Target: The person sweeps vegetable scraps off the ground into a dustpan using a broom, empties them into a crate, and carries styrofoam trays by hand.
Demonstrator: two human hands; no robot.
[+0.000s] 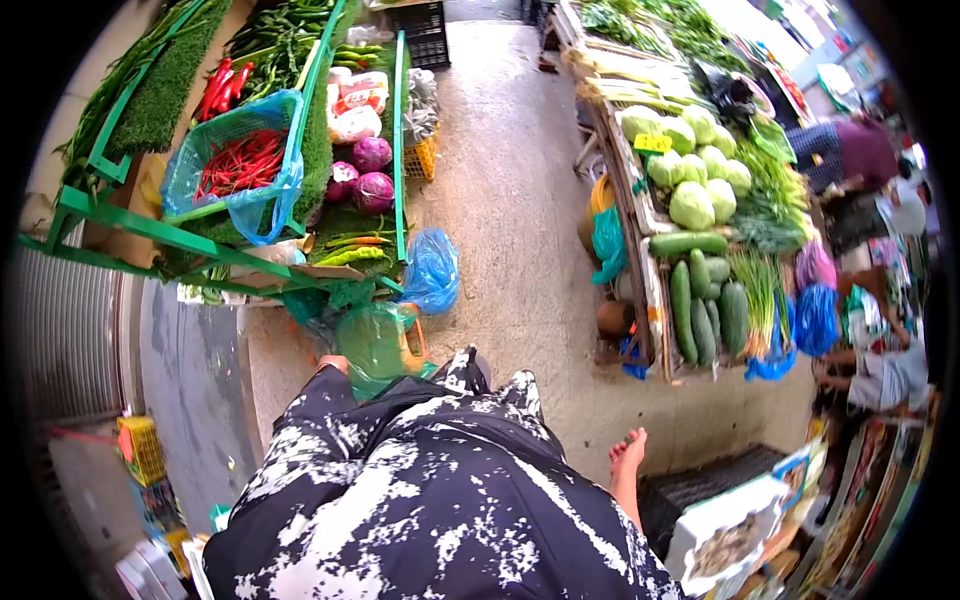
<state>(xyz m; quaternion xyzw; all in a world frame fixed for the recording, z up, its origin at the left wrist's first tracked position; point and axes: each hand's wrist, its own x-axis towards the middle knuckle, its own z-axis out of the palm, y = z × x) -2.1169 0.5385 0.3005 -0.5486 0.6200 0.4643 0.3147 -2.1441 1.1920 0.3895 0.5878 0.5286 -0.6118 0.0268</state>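
Note:
My left hand (335, 363) is low beside my dark, white-patterned clothing, at the left edge of a translucent green plastic bag (375, 343). Its fingers are too small and partly hidden, so whether it grips the bag is unclear. Out to the right, my right hand (628, 452) hangs over the floor with its fingers loosely curled and apart, holding nothing. A blue plastic bag (431, 270) hangs at the corner of the green-framed stall (130, 228), just beyond the green bag.
The left stall bears red chillies (243, 165) in a blue-lined basket and purple onions (374, 193). Across the walkway (500, 170), another stall holds cabbages (691, 205) and cucumbers (734, 318). A white foam box (725, 535) stands lower right. People (890, 375) are at the far right.

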